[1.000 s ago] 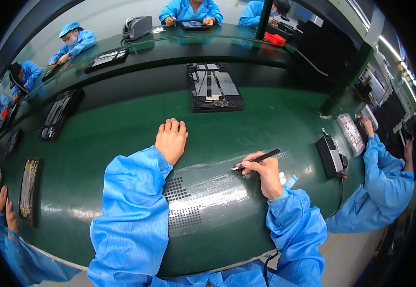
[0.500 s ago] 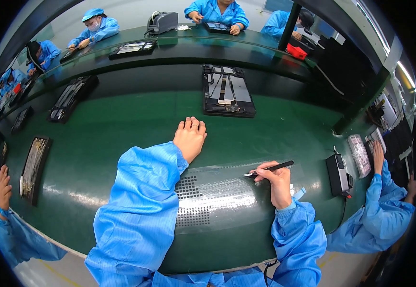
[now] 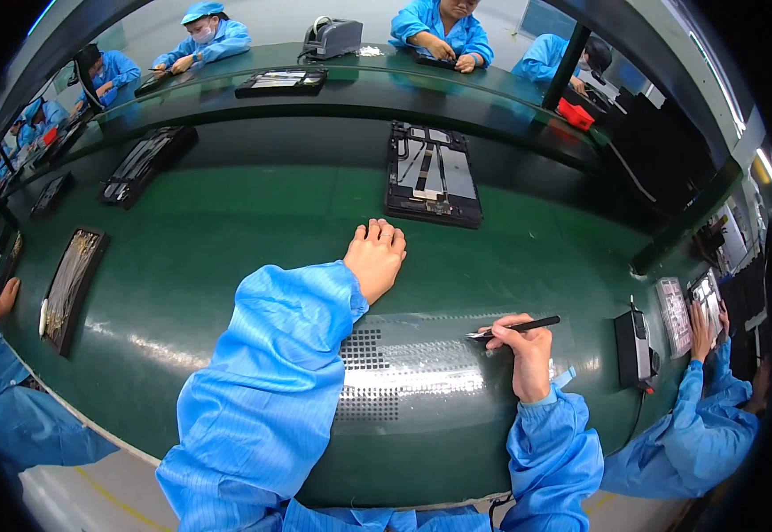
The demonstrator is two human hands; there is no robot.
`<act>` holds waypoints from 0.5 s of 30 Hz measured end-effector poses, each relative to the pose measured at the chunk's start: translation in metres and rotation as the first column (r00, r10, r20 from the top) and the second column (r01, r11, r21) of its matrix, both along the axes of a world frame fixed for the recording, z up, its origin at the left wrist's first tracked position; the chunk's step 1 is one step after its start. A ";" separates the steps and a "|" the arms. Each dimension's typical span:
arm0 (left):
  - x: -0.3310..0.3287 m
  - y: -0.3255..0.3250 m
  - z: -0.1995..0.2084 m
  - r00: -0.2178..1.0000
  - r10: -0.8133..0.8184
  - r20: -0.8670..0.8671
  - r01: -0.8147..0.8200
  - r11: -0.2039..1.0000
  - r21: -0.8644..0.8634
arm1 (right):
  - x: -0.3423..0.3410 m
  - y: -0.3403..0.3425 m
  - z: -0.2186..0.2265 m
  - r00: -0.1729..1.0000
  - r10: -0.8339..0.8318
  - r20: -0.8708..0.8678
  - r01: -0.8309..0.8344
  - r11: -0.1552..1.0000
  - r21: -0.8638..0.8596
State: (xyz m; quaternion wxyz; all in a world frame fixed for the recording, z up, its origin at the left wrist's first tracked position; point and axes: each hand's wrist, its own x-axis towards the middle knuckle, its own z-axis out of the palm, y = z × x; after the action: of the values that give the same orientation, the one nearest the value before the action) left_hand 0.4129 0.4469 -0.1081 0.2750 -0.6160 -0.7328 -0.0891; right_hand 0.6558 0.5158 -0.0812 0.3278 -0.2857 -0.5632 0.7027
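Observation:
My left hand (image 3: 377, 264) lies palm down on the green table, its fingers stretched out and nothing in them. Just beyond its fingertips is an opened tablet (image 3: 434, 177) with its inner parts showing. My right hand (image 3: 530, 359) pinches black tweezers (image 3: 541, 324), their shiny tips pointing left, low over a clear plastic sheet (image 3: 430, 403). Rows of small black square pads (image 3: 364, 348) remain on the sheet's left side, partly hidden by my left sleeve. Whether the tips hold a pad is too small to tell.
On the left stand a tray of thin cables (image 3: 74, 288) and another opened device (image 3: 146, 164). A black box with a cord (image 3: 634, 348) and a clear case (image 3: 673, 316) are to the right, beside a co-worker's hands (image 3: 701, 328). A raised shelf (image 3: 359, 99) crosses behind.
The view has shifted slightly, so the table's things sit further right. My hands keep nearly the same pose over the table. At right, more of the co-worker's hands and a device shows.

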 end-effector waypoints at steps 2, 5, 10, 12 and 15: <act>0.006 0.000 0.003 1.000 0.009 0.001 -0.009 1.000 -0.001 | 0.005 0.003 0.000 1.000 0.009 0.011 -0.009 1.000 -0.001; 0.008 0.004 0.000 1.000 0.009 0.011 -0.009 1.000 -0.017 | 0.007 0.007 -0.001 1.000 0.009 0.025 -0.009 1.000 0.001; 0.019 0.011 -0.001 1.000 0.016 -0.005 -0.016 1.000 -0.008 | 0.017 0.012 -0.003 1.000 0.004 0.027 -0.004 1.000 0.004; 0.021 0.014 0.000 1.000 0.010 -0.003 -0.010 1.000 -0.010 | 0.020 0.015 -0.004 1.000 0.000 0.024 0.000 1.000 0.012; 0.024 0.017 0.001 1.000 0.020 -0.008 -0.020 1.000 -0.007 | 0.023 0.019 -0.004 1.000 0.009 0.011 -0.009 1.000 0.008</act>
State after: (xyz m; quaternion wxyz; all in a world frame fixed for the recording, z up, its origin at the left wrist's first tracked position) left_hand 0.4371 0.4636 -0.1075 0.2766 -0.6098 -0.7382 -0.0815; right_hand 0.6785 0.5343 -0.0851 0.3225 -0.2858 -0.5690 0.7004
